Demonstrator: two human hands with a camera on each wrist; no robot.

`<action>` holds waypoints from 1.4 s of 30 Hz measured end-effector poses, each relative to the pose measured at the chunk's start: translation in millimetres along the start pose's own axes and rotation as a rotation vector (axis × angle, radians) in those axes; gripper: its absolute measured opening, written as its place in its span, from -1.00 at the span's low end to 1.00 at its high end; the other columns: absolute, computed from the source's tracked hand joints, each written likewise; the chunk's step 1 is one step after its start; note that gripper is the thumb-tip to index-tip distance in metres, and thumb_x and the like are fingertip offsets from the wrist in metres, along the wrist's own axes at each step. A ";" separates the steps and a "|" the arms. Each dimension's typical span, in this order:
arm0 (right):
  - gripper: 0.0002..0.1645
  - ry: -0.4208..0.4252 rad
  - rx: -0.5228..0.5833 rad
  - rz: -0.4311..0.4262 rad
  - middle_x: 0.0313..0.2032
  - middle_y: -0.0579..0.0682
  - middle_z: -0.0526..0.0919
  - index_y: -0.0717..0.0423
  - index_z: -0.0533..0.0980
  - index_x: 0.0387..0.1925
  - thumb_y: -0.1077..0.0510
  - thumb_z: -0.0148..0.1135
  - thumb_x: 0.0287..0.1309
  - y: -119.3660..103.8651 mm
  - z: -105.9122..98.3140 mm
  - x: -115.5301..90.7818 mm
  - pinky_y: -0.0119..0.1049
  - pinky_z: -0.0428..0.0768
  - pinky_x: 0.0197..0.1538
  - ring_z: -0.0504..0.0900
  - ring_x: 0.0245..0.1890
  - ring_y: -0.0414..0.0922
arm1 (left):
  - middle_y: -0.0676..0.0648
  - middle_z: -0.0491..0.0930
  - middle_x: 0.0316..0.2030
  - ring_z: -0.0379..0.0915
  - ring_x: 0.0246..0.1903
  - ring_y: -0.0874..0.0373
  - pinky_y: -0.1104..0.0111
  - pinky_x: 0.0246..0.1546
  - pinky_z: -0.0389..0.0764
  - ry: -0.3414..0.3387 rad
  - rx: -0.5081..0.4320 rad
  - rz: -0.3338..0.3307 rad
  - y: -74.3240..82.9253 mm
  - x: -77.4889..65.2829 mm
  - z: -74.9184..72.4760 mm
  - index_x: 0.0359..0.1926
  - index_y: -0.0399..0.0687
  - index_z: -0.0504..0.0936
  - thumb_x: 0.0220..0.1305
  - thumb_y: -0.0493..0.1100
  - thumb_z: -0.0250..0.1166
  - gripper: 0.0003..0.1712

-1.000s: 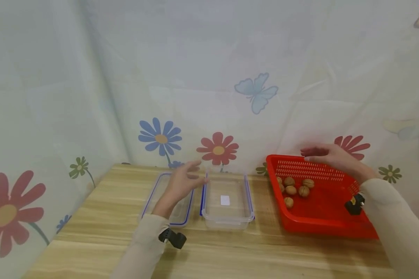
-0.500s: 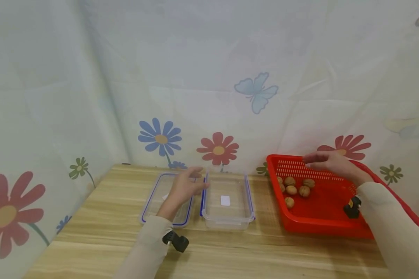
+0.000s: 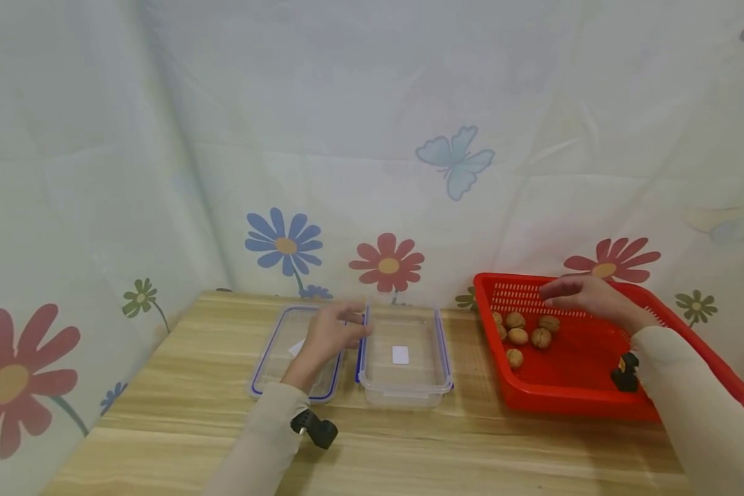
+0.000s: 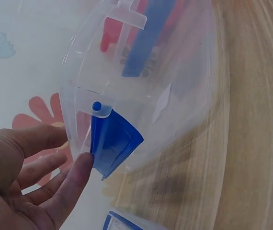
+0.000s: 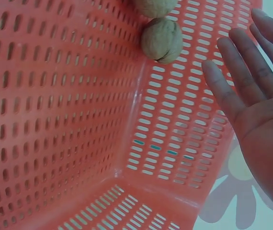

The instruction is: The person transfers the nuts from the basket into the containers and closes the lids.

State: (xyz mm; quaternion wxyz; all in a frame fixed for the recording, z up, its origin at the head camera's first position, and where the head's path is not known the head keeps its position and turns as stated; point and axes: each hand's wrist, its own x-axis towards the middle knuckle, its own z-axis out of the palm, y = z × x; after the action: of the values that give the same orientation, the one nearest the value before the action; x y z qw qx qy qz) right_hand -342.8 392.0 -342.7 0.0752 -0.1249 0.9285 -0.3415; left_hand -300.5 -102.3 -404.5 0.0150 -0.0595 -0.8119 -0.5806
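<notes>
A clear plastic food container (image 3: 403, 398) with blue side clips stands at the middle of the table, its lid off. My left hand (image 3: 331, 334) is at its left side, fingers loosely bent and holding nothing. In the left wrist view a fingertip reaches right to the edge of a hanging blue clip (image 4: 116, 143). My right hand (image 3: 595, 300) hovers over the far part of a red basket (image 3: 570, 403), palm exposed and fingers extended in the right wrist view. Several walnuts (image 3: 541, 338) lie in the basket's left part, apart from that hand.
The blue-edged lid (image 3: 266, 365) lies flat on the wooden table (image 3: 161, 413), left of the container and partly behind my left hand. A flower-printed curtain (image 3: 359, 172) hangs directly behind the table. The basket's raised walls surround the walnuts.
My right hand has come down toward the basket. The left hand has shifted slightly down and to the right, toward the container's side. Container, lid and walnuts stay in place.
</notes>
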 end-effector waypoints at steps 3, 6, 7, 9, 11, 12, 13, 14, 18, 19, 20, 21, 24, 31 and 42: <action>-0.35 -0.004 -0.010 -0.005 0.32 0.34 0.56 0.28 0.49 0.41 0.10 0.41 0.41 2.4 0.6 1.0 0.26 0.62 0.27 0.60 0.22 0.28 | -0.34 0.71 0.02 0.78 -0.24 -0.12 0.08 -0.15 0.84 0.003 -0.017 0.003 -0.8 0.5 1.1 0.29 -0.34 0.63 0.28 -0.39 0.48 -0.45; -0.35 -0.011 -0.020 0.013 0.31 0.34 0.57 0.28 0.49 0.41 0.10 0.41 0.40 4.7 1.4 0.9 0.25 0.62 0.26 0.61 0.21 0.28 | -0.34 0.71 -0.01 0.78 -0.25 -0.12 0.10 -0.17 0.85 0.010 -0.031 0.006 -2.1 0.7 1.7 0.23 -0.36 0.66 0.26 -0.41 0.49 -0.49; -0.35 -0.014 -0.027 0.021 0.31 0.35 0.57 0.29 0.49 0.41 0.10 0.40 0.41 6.1 1.7 1.1 0.25 0.62 0.26 0.61 0.21 0.28 | -0.34 0.71 -0.01 0.78 -0.24 -0.12 0.11 -0.18 0.85 0.011 -0.032 0.006 -2.6 0.7 1.9 0.22 -0.36 0.67 0.26 -0.41 0.49 -0.51; -0.35 -0.019 -0.046 0.039 0.30 0.34 0.58 0.29 0.50 0.40 0.09 0.40 0.40 8.6 2.6 1.5 0.26 0.63 0.26 0.62 0.19 0.28 | -0.34 0.72 -0.01 0.78 -0.24 -0.11 0.16 -0.20 0.85 0.014 -0.034 0.002 -2.9 0.5 2.2 0.21 -0.36 0.68 0.26 -0.40 0.49 -0.51; -0.35 -0.019 -0.060 0.052 0.29 0.34 0.59 0.29 0.50 0.40 0.09 0.40 0.40 11.1 3.4 1.7 0.27 0.63 0.26 0.63 0.18 0.27 | -0.34 0.71 0.00 0.78 -0.22 -0.11 0.19 -0.20 0.85 0.013 -0.039 -0.005 -2.8 0.6 2.4 0.21 -0.35 0.68 0.27 -0.40 0.49 -0.52; -0.36 -0.021 -0.064 0.056 0.29 0.34 0.59 0.29 0.50 0.40 0.10 0.40 0.40 12.6 3.7 2.1 0.27 0.63 0.25 0.63 0.17 0.27 | -0.34 0.71 0.01 0.78 -0.20 -0.10 0.21 -0.20 0.85 0.013 -0.040 -0.011 -2.6 0.6 2.5 0.22 -0.34 0.69 0.28 -0.39 0.49 -0.52; -0.36 -0.023 -0.066 0.055 0.29 0.35 0.59 0.30 0.50 0.39 0.11 0.39 0.40 14.0 3.7 2.2 0.28 0.63 0.25 0.62 0.16 0.28 | -0.34 0.71 0.01 0.78 -0.19 -0.11 0.21 -0.19 0.85 0.010 -0.043 -0.009 -2.3 0.3 2.6 0.22 -0.35 0.68 0.28 -0.39 0.48 -0.52; -0.36 -0.025 -0.064 0.060 0.28 0.34 0.59 0.29 0.51 0.39 0.11 0.40 0.39 14.5 4.1 2.4 0.28 0.63 0.25 0.62 0.16 0.27 | -0.35 0.71 0.01 0.77 -0.18 -0.11 0.20 -0.19 0.85 0.009 -0.045 -0.006 -1.9 0.3 2.5 0.21 -0.36 0.68 0.28 -0.39 0.48 -0.53; -0.36 -0.042 -0.059 0.079 0.27 0.33 0.61 0.29 0.51 0.39 0.14 0.41 0.37 17.7 5.1 4.2 0.28 0.62 0.27 0.60 0.16 0.25 | -0.36 0.70 0.00 0.77 -0.17 -0.13 0.18 -0.16 0.84 0.004 -0.062 -0.004 -1.5 0.2 2.8 0.21 -0.39 0.67 0.28 -0.42 0.47 -0.53; -0.36 -0.048 -0.062 0.082 0.27 0.33 0.61 0.30 0.51 0.39 0.14 0.42 0.37 18.2 5.3 4.4 0.29 0.61 0.27 0.60 0.17 0.25 | -0.36 0.70 0.00 0.77 -0.17 -0.13 0.17 -0.15 0.84 0.004 -0.065 -0.005 -1.4 0.1 2.8 0.21 -0.39 0.67 0.27 -0.42 0.47 -0.53; -0.36 -0.051 -0.062 0.089 0.26 0.31 0.62 0.28 0.52 0.39 0.14 0.43 0.36 18.7 5.7 4.7 0.29 0.61 0.28 0.60 0.17 0.23 | -0.35 0.70 0.00 0.77 -0.17 -0.13 0.18 -0.15 0.84 0.005 -0.066 -0.009 -1.5 0.2 3.0 0.21 -0.38 0.68 0.27 -0.42 0.47 -0.53; -0.35 -0.056 -0.069 0.088 0.26 0.32 0.62 0.29 0.51 0.38 0.14 0.43 0.36 19.7 5.9 5.0 0.31 0.60 0.28 0.59 0.17 0.24 | -0.35 0.70 0.00 0.77 -0.17 -0.12 0.18 -0.15 0.84 0.004 -0.070 -0.014 -1.8 0.3 3.2 0.21 -0.38 0.68 0.28 -0.42 0.46 -0.53; -0.34 -0.065 -0.072 0.100 0.25 0.32 0.62 0.30 0.52 0.38 0.13 0.45 0.34 20.4 6.6 4.6 0.34 0.58 0.29 0.60 0.16 0.23 | -0.34 0.70 0.01 0.77 -0.17 -0.11 0.20 -0.16 0.84 0.002 -0.065 -0.022 -2.1 0.6 3.0 0.22 -0.37 0.68 0.28 -0.42 0.47 -0.53; -0.36 -0.070 -0.068 0.137 0.20 0.32 0.65 0.34 0.53 0.35 0.15 0.45 0.34 20.2 7.6 4.0 0.38 0.55 0.29 0.61 0.12 0.25 | -0.30 0.70 0.00 0.77 -0.18 -0.07 0.25 -0.17 0.84 0.005 -0.056 -0.039 -2.5 1.2 3.1 0.22 -0.33 0.69 0.29 -0.40 0.47 -0.53; -0.57 -0.104 -0.115 0.125 0.03 0.21 0.74 0.33 0.66 0.16 0.20 0.45 0.32 28.0 8.7 5.5 0.29 0.65 0.22 0.65 -0.05 0.10 | -0.29 0.70 0.00 0.77 -0.19 -0.06 0.25 -0.17 0.84 0.007 -0.045 -0.050 -1.6 1.4 3.6 0.23 -0.32 0.68 0.30 -0.39 0.46 -0.53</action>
State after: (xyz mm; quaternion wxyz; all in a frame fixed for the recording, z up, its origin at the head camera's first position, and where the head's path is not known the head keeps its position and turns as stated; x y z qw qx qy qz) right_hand -351.1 405.6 -367.8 0.1373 -0.0884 0.9474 -0.2754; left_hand -301.9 -99.3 -407.0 0.0021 -0.0377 -0.7997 -0.5991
